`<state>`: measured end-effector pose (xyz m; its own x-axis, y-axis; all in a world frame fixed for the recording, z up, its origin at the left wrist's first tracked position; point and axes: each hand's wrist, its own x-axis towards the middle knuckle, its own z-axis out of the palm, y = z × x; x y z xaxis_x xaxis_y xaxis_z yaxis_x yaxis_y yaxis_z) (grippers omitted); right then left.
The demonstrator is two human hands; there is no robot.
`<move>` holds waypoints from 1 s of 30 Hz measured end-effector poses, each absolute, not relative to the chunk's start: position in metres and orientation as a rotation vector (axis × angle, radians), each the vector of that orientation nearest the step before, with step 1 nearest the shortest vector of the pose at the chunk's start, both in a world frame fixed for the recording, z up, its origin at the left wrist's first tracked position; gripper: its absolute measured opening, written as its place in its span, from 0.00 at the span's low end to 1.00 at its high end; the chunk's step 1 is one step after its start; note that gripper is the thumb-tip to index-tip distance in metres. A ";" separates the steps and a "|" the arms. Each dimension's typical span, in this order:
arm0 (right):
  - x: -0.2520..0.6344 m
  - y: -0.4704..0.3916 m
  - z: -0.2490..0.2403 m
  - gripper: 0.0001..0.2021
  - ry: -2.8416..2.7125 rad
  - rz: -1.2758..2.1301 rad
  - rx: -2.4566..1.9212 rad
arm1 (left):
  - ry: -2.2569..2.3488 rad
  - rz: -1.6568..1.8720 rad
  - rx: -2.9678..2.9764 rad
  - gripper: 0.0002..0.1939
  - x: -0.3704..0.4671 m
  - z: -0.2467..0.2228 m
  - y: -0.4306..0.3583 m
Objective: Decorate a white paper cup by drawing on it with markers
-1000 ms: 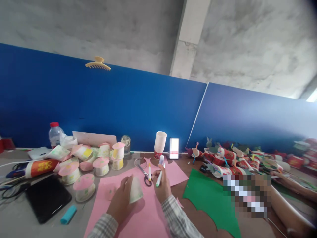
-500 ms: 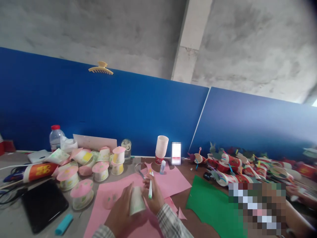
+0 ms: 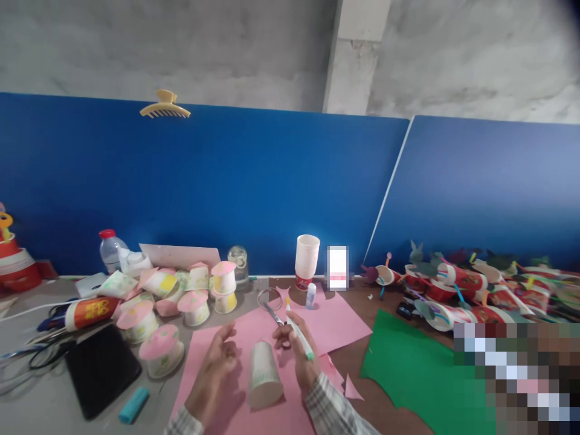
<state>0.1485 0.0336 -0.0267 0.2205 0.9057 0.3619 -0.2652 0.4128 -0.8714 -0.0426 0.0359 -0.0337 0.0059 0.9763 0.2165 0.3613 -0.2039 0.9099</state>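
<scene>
A pale paper cup with faint green marks (image 3: 264,377) rests upside down on pink paper (image 3: 242,417), its base end pointing away from me. To its left hovers my left hand (image 3: 216,362), fingers apart and off the cup. My right hand (image 3: 296,350), on the cup's other side, grips a white marker with a green end (image 3: 299,338). Scissors (image 3: 272,309) lie just beyond that hand, partly hidden by it. A glue stick (image 3: 310,296) stands upright on the paper behind them.
Decorated paper cups with pink tops (image 3: 163,347) crowd the left, near a black tablet (image 3: 103,370) and a turquoise marker cap (image 3: 134,405). Stacked white cups (image 3: 307,257) stand at the back. Green paper (image 3: 419,368) and red cup crafts (image 3: 462,281) occupy the right.
My left hand has let go of the paper cup and drawn away to the left. The marker in my right hand has tilted. The camera view has shifted and levelled.
</scene>
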 end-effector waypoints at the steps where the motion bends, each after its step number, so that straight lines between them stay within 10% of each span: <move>1: 0.150 0.034 -0.027 0.19 -0.985 0.985 -0.738 | 1.286 1.281 1.417 0.29 -0.044 -0.034 0.038; 30: 0.143 0.039 -0.026 0.08 -0.665 1.488 -0.522 | 1.225 1.441 0.973 0.28 -0.041 -0.025 0.045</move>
<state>0.1426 0.0386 -0.0261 -0.0342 0.9960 0.0825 -0.7259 0.0320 -0.6870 -0.0413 0.0449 -0.0252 -0.2077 0.9781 -0.0157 -0.1730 -0.0209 0.9847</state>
